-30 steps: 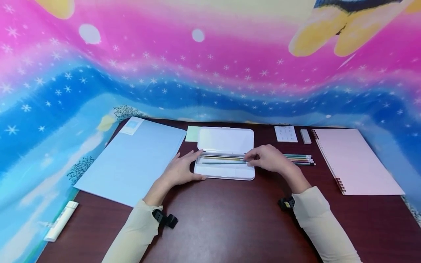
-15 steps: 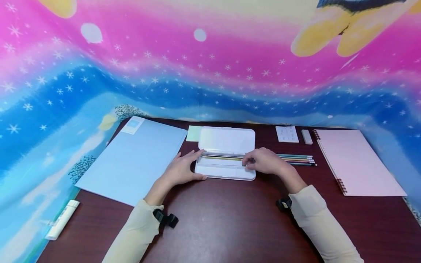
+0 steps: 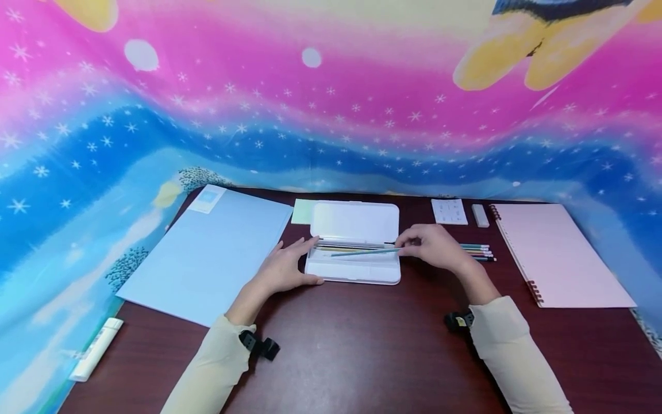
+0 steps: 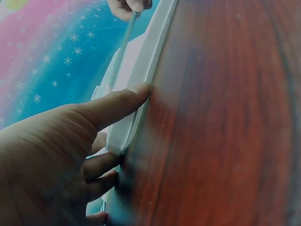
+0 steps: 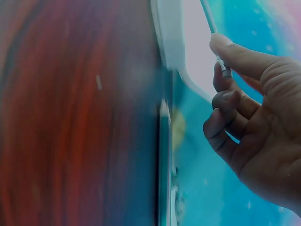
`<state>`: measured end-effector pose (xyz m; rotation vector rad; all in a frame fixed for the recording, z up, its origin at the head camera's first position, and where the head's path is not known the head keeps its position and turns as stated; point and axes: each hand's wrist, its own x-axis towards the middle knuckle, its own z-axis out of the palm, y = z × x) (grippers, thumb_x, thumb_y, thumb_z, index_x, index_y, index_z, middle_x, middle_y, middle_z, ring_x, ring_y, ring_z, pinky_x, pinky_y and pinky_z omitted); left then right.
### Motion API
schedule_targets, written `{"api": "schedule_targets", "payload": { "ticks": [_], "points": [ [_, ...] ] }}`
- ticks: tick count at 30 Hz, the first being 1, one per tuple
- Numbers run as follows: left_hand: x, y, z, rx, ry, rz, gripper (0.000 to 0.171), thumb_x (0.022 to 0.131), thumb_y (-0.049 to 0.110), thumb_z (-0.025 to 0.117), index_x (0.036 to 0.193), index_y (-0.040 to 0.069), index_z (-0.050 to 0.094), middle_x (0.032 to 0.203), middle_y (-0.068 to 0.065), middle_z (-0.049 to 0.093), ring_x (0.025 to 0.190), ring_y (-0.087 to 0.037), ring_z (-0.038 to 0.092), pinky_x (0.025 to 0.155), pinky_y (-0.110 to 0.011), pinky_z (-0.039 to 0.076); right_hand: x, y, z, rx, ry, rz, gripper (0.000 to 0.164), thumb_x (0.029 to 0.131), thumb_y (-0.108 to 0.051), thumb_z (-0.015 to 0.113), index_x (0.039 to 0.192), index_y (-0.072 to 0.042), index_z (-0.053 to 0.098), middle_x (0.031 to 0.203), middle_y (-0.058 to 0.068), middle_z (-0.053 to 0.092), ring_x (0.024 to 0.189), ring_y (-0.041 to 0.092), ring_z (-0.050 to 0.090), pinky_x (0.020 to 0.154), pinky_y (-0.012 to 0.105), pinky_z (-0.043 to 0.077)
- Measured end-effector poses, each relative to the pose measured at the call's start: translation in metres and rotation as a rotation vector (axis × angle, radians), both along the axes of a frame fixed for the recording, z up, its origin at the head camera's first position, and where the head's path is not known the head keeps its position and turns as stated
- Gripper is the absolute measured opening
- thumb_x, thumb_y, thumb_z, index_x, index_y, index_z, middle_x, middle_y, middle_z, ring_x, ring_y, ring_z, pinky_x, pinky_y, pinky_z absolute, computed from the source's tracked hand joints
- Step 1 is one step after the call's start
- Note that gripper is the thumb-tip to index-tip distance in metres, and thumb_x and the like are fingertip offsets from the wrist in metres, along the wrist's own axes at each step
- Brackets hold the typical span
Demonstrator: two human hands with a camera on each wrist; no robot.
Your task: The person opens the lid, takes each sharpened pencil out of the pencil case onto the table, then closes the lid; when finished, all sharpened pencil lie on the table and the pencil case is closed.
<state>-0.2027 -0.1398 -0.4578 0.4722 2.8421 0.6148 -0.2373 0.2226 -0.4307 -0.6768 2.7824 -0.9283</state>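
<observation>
A white pencil case (image 3: 351, 271) lies open on the table, its lid tipped back and several pencils (image 3: 331, 248) in its tray. My left hand (image 3: 284, 265) holds the case's left end, thumb on the front edge and fingers at the side and back. Between thumb and forefinger, my right hand (image 3: 433, 246) pinches a teal pencil (image 3: 364, 252) near its eraser end. That pencil slants over the tray, its far end toward the left. In the right wrist view its metal band and eraser (image 5: 225, 70) stick out past the fingertips.
Several pencils (image 3: 483, 253) lie right of the case, partly behind the right hand. Around stand a blue folder (image 3: 217, 253), green paper (image 3: 301, 211), a small white card (image 3: 450, 211), an eraser (image 3: 480, 215), a pink spiral notebook (image 3: 564, 253) and a white tube (image 3: 97, 349).
My right hand, lower over the tray half a second ago, has moved right and up. The teal pencil it pinches now shows slanting over the tray. The left hand stays put.
</observation>
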Motion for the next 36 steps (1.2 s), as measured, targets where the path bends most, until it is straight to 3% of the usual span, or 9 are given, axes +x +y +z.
{"api": "schedule_targets", "payload": {
  "ticks": [7, 16, 18, 22, 28, 36],
  "points": [
    [0.000, 0.000, -0.001, 0.005, 0.000, 0.000, 0.099, 0.079, 0.056, 0.080, 0.161, 0.027, 0.032, 0.160, -0.005, 0.045, 0.154, -0.024, 0.033, 0.128, -0.057, 0.013, 0.004, 0.041, 0.004, -0.032, 0.072, -0.098, 0.006, 0.092, -0.020, 0.076, 0.097, -0.022, 0.080, 0.093, -0.003, 0.073, 0.083, 0.017, 0.058, 0.072, 0.031, 0.049],
    [0.001, 0.001, 0.000, 0.012, 0.001, -0.009, 0.099, 0.079, 0.057, 0.080, 0.161, 0.027, 0.032, 0.160, -0.005, 0.045, 0.153, -0.025, 0.033, 0.127, -0.058, 0.014, 0.015, 0.094, 0.005, 0.001, 0.053, -0.229, 0.015, 0.095, -0.029, 0.072, 0.102, -0.019, 0.081, 0.108, 0.004, 0.075, 0.104, 0.023, 0.062, 0.082, 0.033, 0.052],
    [0.001, 0.000, 0.000, 0.014, 0.003, -0.007, 0.099, 0.079, 0.057, 0.080, 0.160, 0.027, 0.032, 0.160, -0.005, 0.045, 0.153, -0.025, 0.034, 0.127, -0.058, 0.014, 0.017, 0.103, 0.004, -0.010, 0.034, -0.245, 0.017, 0.095, -0.029, 0.073, 0.103, -0.017, 0.081, 0.108, 0.008, 0.075, 0.116, 0.032, 0.061, 0.093, 0.043, 0.053],
    [0.001, 0.000, 0.000, 0.015, 0.005, -0.005, 0.099, 0.079, 0.056, 0.081, 0.160, 0.027, 0.032, 0.160, -0.006, 0.045, 0.153, -0.025, 0.034, 0.127, -0.059, 0.014, 0.021, 0.118, 0.001, -0.011, -0.012, -0.283, 0.020, 0.094, -0.030, 0.073, 0.105, -0.014, 0.081, 0.110, 0.013, 0.074, 0.125, 0.040, 0.055, 0.100, 0.058, 0.047],
    [-0.001, -0.001, -0.001, 0.013, 0.004, -0.006, 0.099, 0.079, 0.056, 0.081, 0.160, 0.027, 0.032, 0.160, -0.006, 0.045, 0.153, -0.025, 0.033, 0.127, -0.059, 0.014, 0.025, 0.131, -0.002, 0.039, -0.057, -0.312, 0.022, 0.096, -0.029, 0.071, 0.108, -0.013, 0.080, 0.114, 0.015, 0.074, 0.113, 0.032, 0.057, 0.086, 0.042, 0.051],
    [-0.001, 0.000, -0.001, 0.003, -0.002, -0.004, 0.099, 0.080, 0.057, 0.080, 0.161, 0.027, 0.032, 0.160, -0.005, 0.045, 0.154, -0.025, 0.033, 0.127, -0.058, 0.013, 0.031, 0.146, -0.006, 0.066, -0.108, -0.338, 0.030, 0.096, -0.036, 0.070, 0.112, -0.012, 0.079, 0.119, 0.019, 0.072, 0.118, 0.038, 0.058, 0.096, 0.057, 0.049]
  ]
}}
